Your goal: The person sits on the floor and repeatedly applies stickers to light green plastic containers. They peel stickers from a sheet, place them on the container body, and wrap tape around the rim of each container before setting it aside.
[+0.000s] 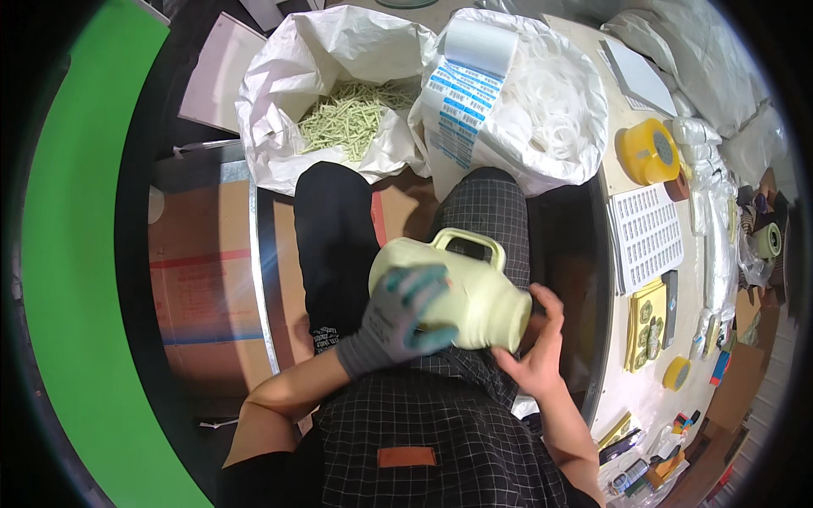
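Observation:
A pale green jug (478,296) with a loop handle lies tilted on its side above my lap, its open mouth toward the right. My left hand (398,322), in a grey glove with teal fingers, is wrapped over the jug's body; the fingers are slightly blurred. Bare, my right hand (537,351) grips around the rim of the mouth, thumb below and fingers above. Some of its fingertips are hidden behind the rim.
Ahead stand two white sacks, one with pale green sticks (343,118), the other with translucent rings (546,102) and a label roll (478,46). Yellow tape (648,152) and label sheets (645,237) lie on the right-hand table. A green conveyor belt (76,254) runs along the left.

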{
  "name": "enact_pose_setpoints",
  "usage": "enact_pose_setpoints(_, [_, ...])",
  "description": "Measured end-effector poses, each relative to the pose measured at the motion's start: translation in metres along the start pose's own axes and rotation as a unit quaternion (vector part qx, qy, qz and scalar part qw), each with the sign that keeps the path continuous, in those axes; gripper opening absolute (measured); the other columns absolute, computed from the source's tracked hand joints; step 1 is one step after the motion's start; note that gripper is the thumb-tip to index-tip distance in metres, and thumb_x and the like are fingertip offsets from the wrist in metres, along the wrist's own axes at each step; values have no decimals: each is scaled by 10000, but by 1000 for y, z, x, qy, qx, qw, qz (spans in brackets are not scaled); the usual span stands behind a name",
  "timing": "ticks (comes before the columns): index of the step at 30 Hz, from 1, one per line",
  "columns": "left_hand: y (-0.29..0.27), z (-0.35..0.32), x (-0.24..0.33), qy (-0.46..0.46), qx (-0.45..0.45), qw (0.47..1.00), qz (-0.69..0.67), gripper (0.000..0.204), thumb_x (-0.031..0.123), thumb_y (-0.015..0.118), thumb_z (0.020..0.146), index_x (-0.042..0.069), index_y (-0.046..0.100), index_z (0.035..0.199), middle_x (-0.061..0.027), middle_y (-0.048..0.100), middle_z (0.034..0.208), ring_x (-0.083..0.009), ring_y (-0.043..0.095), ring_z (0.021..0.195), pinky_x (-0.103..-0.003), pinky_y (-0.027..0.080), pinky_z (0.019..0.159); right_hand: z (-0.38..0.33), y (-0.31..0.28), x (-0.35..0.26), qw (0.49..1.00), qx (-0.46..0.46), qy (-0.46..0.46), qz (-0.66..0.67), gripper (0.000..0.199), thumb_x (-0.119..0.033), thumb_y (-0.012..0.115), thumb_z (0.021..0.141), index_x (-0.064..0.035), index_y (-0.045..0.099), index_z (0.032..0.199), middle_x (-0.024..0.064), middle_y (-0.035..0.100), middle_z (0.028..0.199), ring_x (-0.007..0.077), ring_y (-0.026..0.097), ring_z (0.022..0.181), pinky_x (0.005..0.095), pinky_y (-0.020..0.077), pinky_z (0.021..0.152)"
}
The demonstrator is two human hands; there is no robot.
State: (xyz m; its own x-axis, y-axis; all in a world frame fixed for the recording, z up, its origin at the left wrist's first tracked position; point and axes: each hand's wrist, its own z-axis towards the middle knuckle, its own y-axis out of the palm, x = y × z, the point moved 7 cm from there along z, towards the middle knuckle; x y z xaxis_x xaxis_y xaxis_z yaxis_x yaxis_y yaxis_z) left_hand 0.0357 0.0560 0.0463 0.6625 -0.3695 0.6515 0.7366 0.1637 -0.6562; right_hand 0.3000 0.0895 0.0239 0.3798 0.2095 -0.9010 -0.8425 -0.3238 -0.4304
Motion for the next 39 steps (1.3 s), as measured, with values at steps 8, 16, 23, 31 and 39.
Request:
enact_pose_setpoints(8, [-27, 112, -76, -126, 90, 927, -342, 534, 213, 910, 925, 44, 679, 1375, -110, 720, 1291, -198, 709, 981, -371, 597, 890, -8, 0, 22, 967, -58, 167, 182, 987, -294, 882, 843, -16, 402, 1659, 245, 597, 1547, 378, 650, 1384, 479, 523, 1186])
enact_pose_setpoints(16, [33, 182, -267, -346, -130, 901, -228, 596, 271, 955, 866, 33, 727, 1362, -119, 808, 1235, -215, 769, 1080, -342, 607, 960, 25, 24, -50, 963, -149, -86, -209, 1034, -183, 977, 648, -148, 562, 1594, 218, 554, 1636, 387, 750, 1132, 440, 637, 975])
enact_pose_setpoints(23, [-14, 129, -201, -280, 7, 958, -52, 523, 178, 835, 922, 119, 701, 1424, -101, 825, 1117, -279, 803, 997, -398, 619, 929, 30, 29, -38, 970, -159, -47, -179, 1022, -317, 979, 707, -127, 549, 1614, 266, 547, 1616, 434, 719, 1250, 467, 619, 1039])
enact_pose_setpoints(31, [-35, 128, -182, -143, 86, 986, 7, 275, 154, 797, 951, 116, 800, 1224, -116, 815, 1070, -319, 793, 940, -395, 613, 859, 23, 33, -30, 973, -190, 46, -120, 1158, -275, 990, 728, -67, 385, 1693, 261, 598, 1575, 420, 679, 1358, 469, 594, 1112])
enact_pose_setpoints(39, [-35, 136, -179, -85, 119, 987, 62, 297, 175, 775, 958, 159, 789, 1254, -118, 798, 1103, -343, 772, 990, -429, 611, 873, 13, 38, -21, 977, -183, 74, -81, 1203, -251, 982, 740, -65, 323, 1729, 262, 644, 1528, 410, 686, 1358, 465, 577, 1139])
